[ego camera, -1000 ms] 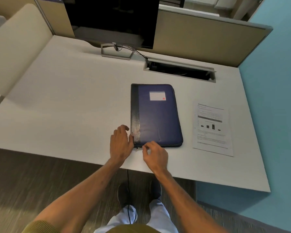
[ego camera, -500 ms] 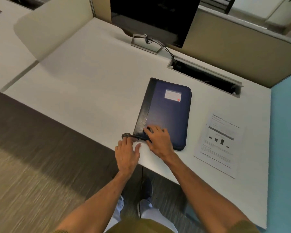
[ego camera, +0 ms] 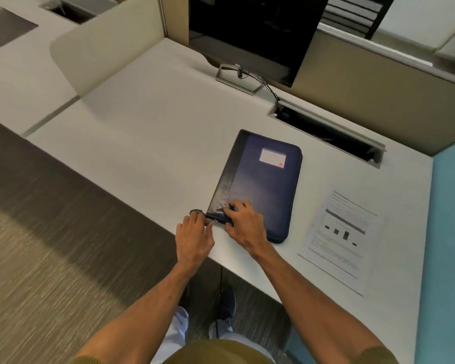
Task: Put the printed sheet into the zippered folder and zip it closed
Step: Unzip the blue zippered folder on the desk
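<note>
A dark blue zippered folder (ego camera: 263, 190) lies closed on the white desk (ego camera: 147, 143), with a white label near its far end. Its near left corner is pressed down by my right hand (ego camera: 244, 224), fingers spread on the cover. Just left of that corner, my left hand (ego camera: 195, 237) pinches the zipper pull (ego camera: 213, 220), and a small dark loop (ego camera: 196, 212) sticks out past its fingertips. The printed sheet (ego camera: 343, 240) lies flat on the desk to the right of the folder, apart from both hands.
A black monitor (ego camera: 252, 32) on a metal stand sits at the back. An open cable slot (ego camera: 326, 132) lies behind the folder. Beige partitions (ego camera: 378, 95) bound the desk at the back and left, a blue wall at the right. The desk's front edge runs just under my hands.
My right hand moved from the folder's front edge up onto its cover. My left hand shifted to the zipper pull at the corner. The camera view swung left.
</note>
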`<state>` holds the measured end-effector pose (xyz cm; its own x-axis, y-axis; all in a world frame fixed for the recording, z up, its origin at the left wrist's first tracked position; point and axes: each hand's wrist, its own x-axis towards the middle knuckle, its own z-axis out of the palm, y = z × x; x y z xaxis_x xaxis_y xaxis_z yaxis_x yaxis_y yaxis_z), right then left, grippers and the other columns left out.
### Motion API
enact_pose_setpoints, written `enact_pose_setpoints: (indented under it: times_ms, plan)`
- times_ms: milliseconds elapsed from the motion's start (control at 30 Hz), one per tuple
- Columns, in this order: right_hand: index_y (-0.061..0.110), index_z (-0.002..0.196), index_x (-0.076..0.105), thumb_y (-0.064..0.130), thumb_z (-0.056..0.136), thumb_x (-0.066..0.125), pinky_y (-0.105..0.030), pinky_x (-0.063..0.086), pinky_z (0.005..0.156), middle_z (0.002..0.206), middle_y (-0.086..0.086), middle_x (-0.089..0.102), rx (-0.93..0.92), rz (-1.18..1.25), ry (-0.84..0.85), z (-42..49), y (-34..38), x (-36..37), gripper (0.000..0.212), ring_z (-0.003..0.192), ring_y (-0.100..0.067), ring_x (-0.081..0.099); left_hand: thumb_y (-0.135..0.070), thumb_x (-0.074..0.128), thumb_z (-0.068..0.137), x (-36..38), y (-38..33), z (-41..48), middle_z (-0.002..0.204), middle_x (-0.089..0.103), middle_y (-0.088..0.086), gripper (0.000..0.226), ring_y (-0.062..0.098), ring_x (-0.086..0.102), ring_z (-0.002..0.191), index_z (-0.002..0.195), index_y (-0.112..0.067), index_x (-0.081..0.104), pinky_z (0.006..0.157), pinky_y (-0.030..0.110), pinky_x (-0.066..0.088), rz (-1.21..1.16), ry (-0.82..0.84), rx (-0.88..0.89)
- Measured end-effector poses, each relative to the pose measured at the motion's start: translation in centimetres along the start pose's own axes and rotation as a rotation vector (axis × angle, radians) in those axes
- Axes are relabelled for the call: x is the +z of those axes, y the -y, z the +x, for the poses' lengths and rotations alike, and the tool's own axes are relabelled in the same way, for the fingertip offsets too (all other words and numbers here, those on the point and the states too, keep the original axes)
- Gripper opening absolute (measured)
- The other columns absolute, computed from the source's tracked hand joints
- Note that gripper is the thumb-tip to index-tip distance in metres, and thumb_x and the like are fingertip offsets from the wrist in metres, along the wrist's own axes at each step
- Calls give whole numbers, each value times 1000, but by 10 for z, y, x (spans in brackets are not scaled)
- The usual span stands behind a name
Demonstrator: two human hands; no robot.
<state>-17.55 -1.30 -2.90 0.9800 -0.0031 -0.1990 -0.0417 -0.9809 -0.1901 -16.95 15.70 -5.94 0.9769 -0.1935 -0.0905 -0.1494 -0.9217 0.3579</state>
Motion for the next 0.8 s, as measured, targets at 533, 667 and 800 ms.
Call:
enact_pose_setpoints:
  times_ms: [533, 667, 800]
  plan:
    - [28, 148, 53, 34, 101, 61, -37, 62, 88, 151, 3, 50, 7, 10, -34, -3, -7, -2, 48, 135, -20, 50, -41, 49, 109, -29, 36, 24, 121, 61, -4, 26, 17, 57, 109, 120, -22, 63, 98, 37, 49, 152, 79, 74]
    - [30, 148, 54, 37, 101, 61, -37, 62, 94, 153, 5, 50, -9, 22, -45, -2, -10, -2, 48, 136, -19, 51, -45, 48, 109, -33, 35, 28, 129, 61, -4, 33, 18, 57, 119, 128, -22, 62, 103, 37, 48, 108, 63, 56]
    - [26, 135, 66, 50, 101, 58, -35, 63, 90, 143, 8, 60, 5, 119, -113, -2, -17, -4, 42, 126, -14, 59, -42, 46, 111, -38, 26, 37, 136, 59, -3, 35, 18, 56, 125, 136, -21, 59, 105, 37, 48, 112, 52, 61]
